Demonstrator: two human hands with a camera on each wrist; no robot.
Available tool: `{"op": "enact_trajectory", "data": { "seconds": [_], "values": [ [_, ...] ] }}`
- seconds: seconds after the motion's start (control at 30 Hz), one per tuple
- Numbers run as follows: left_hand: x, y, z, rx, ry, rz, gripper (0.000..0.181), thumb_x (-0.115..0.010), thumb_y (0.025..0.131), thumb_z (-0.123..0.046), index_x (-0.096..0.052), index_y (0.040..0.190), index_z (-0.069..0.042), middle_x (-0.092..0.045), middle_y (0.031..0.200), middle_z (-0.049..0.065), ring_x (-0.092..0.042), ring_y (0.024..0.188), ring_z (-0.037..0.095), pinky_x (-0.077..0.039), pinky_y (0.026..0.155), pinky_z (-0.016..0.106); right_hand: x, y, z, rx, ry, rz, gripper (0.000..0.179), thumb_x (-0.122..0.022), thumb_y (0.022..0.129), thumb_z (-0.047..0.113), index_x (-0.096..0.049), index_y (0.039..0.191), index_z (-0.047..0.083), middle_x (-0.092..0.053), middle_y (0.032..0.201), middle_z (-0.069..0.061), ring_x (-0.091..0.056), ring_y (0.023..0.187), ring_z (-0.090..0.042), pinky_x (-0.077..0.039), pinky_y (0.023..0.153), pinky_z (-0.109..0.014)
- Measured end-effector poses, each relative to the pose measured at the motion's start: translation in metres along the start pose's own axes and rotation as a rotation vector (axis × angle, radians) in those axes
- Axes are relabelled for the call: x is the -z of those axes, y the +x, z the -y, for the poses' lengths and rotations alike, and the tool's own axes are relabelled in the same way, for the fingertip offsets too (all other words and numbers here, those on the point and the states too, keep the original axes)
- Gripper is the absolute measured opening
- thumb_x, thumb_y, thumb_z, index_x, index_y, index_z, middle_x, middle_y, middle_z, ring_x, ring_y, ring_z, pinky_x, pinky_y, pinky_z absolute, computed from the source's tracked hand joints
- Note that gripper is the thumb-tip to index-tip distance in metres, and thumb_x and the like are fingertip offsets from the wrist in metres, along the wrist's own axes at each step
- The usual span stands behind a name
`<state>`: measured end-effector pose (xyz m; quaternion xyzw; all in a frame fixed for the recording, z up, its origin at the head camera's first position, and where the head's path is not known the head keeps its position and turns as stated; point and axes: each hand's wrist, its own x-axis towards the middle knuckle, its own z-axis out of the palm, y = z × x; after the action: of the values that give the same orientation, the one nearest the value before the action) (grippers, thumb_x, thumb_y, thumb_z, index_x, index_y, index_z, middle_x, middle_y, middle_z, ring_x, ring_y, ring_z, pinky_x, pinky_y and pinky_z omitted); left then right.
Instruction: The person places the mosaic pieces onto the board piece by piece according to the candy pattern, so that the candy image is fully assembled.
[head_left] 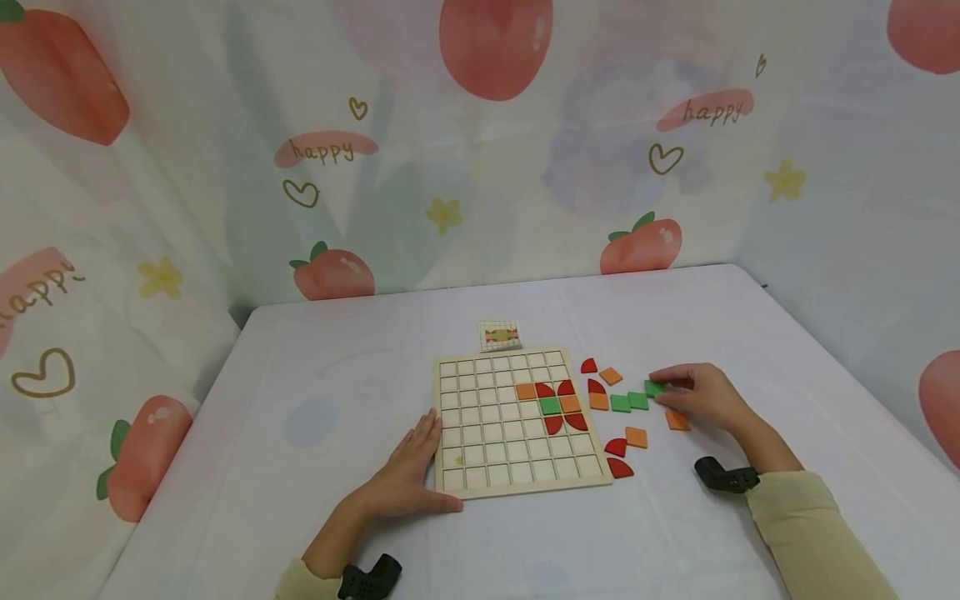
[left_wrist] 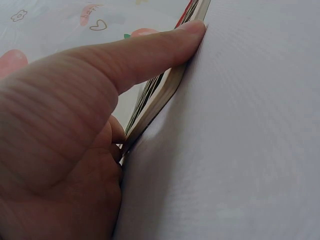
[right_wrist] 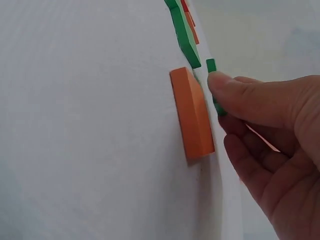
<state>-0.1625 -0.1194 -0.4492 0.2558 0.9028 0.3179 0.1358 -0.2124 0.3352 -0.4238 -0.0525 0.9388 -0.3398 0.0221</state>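
A wooden grid board (head_left: 525,491) lies on the table with red rounded pieces (head_left: 553,425), a green square (head_left: 551,405) and orange squares (head_left: 527,391) in its right half. My left hand (head_left: 405,471) rests at the board's near left corner, fingers straight along the left side. Its thumb (left_wrist: 165,50) lies against the near edge in the left wrist view. To the right of the board, my right hand (head_left: 701,393) pinches a green square tile (right_wrist: 211,66) between thumb and fingers. An orange tile (right_wrist: 192,117) lies just beside that hand.
Between board and right hand lie loose green tiles (head_left: 629,402), orange tiles (head_left: 636,437) and red rounded pieces (head_left: 619,467). A small pattern card (head_left: 500,335) sits beyond the board's far edge. A printed curtain (head_left: 510,192) hangs behind the white table (head_left: 337,350).
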Motion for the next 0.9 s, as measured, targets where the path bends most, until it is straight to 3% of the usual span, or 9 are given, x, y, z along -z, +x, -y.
{"op": "enact_trajectory", "data": {
  "seconds": [0.23, 0.57, 0.9],
  "values": [
    [0.001, -0.001, 0.000, -0.001, 0.011, -0.004, 0.118, -0.072, 0.067, -0.057, -0.005, 0.146, 0.000, 0.004, 0.153, 0.011, 0.004, 0.138, 0.022, -0.005, 0.109, 0.042, -0.003, 0.006, 0.023, 0.032, 0.037, -0.021, 0.035, -0.068, 0.083, 0.012, -0.062, 0.115, -0.002, -0.060, 0.113, -0.020, -0.048, 0.110, -0.040, -0.041, 0.090, -0.051],
    [0.000, -0.002, 0.001, -0.003, 0.013, -0.008, 0.118, -0.071, 0.067, -0.059, -0.005, 0.146, -0.001, 0.004, 0.153, 0.010, 0.004, 0.138, 0.021, -0.005, 0.109, 0.042, -0.020, 0.020, 0.057, 0.119, 0.106, 0.012, 0.035, -0.069, 0.083, 0.011, -0.063, 0.115, -0.001, -0.061, 0.112, -0.017, -0.052, 0.109, -0.036, -0.043, 0.089, -0.048],
    [0.001, -0.001, -0.001, -0.001, 0.022, -0.002, 0.118, -0.072, 0.068, -0.058, -0.005, 0.146, -0.001, 0.004, 0.153, 0.010, 0.004, 0.138, 0.022, -0.004, 0.109, 0.042, -0.032, 0.027, 0.075, 0.162, 0.149, 0.019, 0.030, -0.068, 0.084, 0.012, -0.065, 0.111, 0.001, -0.063, 0.109, -0.014, -0.054, 0.106, -0.034, -0.045, 0.088, -0.046]
  ]
}}
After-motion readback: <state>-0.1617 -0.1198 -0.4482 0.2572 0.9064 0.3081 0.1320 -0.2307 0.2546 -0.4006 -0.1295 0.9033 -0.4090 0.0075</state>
